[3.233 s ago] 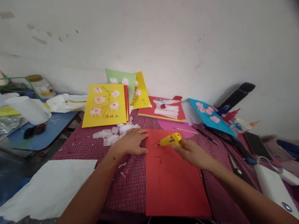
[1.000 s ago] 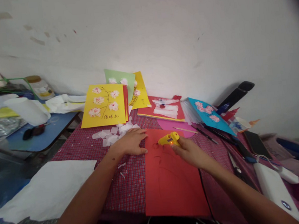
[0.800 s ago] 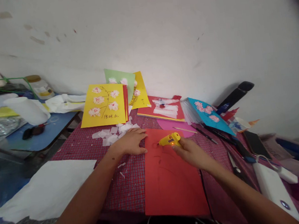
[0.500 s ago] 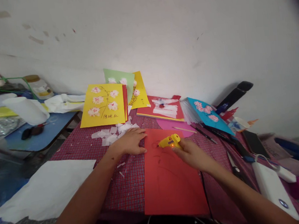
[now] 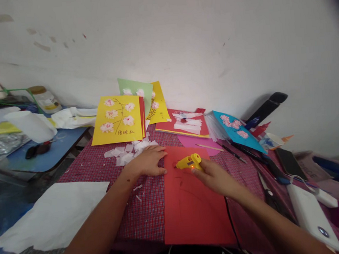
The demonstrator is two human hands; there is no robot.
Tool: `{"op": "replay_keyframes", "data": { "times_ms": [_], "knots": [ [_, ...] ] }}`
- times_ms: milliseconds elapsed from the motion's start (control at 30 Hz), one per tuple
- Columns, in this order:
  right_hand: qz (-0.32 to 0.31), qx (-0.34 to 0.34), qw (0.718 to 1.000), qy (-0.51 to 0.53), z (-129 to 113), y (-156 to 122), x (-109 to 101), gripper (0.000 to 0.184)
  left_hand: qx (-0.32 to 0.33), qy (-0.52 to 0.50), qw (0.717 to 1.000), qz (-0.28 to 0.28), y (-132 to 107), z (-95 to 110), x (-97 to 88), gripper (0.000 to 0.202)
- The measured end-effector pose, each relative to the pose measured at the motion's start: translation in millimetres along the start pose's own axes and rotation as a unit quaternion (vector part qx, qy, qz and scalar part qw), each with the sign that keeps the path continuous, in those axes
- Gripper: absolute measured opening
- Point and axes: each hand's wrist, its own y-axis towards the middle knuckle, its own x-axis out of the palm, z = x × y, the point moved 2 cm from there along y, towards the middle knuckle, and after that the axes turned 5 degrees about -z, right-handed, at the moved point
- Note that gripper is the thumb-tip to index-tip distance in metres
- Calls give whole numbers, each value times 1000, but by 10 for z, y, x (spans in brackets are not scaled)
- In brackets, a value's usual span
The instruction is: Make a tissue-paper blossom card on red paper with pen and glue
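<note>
1. The right hand (image 5: 214,174) has its fingers wrapped around the handle of a yellow glue gun (image 5: 189,162), on which a small orange light glows.
2. The glue gun is over the far part of a red sheet (image 5: 199,216), nozzle pointing left; whether its tip touches the paper is too small to tell.
3. The left hand (image 5: 149,161) rests palm down at the left edge of the sheet, fingers loosely spread, fingertips at the paper, gripping nothing.
4. The red sheet lies on the checked tabletop (image 5: 148,221) and bears thin dark lines.
5. Torn white paper pieces (image 5: 124,156) lie just beyond the left hand, with a yellow card (image 5: 107,133) bearing pink-and-white flowers behind them.
6. A pink sheet (image 5: 185,141) lies just beyond the red one; scissors (image 5: 268,194) lie to the right of the right forearm.
</note>
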Motion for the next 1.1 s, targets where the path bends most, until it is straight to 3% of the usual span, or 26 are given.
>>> {"op": "replay_keyframes", "data": {
  "times_ms": [533,1100],
  "knots": [
    [34,21,999,-21,65,-9,-61,28,11,0,1000,3,-4,8,-14,68],
    [14,16,1000,8,57,14,-9,28,6,1,1000,2,-8,27,-34,68]
  ]
}}
